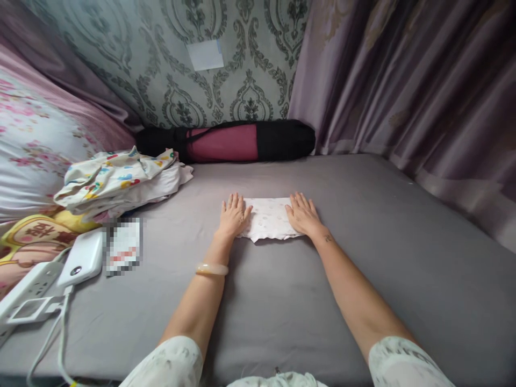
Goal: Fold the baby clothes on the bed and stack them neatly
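A folded piece of pale pink, lightly patterned cloth (pixel 269 217) lies flat on the grey bed sheet (pixel 274 301). Its near edge is wavy. My left hand (pixel 234 216) rests palm down on the cloth's left end, fingers stretched and pointing away from me. On the right end lies my right hand (pixel 303 216), also flat with the fingers spread. Both hands touch the cloth without gripping it. The parts of the cloth under the palms are hidden. A pale bangle (pixel 212 269) sits on my left forearm.
Folded clothes with colourful prints (pixel 121 180) are piled at the left. Nearer stand a white power bank (pixel 84 257) with cables and a power strip (pixel 30 290). A long black and maroon bag (pixel 226 142) lies along the wall. Curtains (pixel 403 80) hang at the right.
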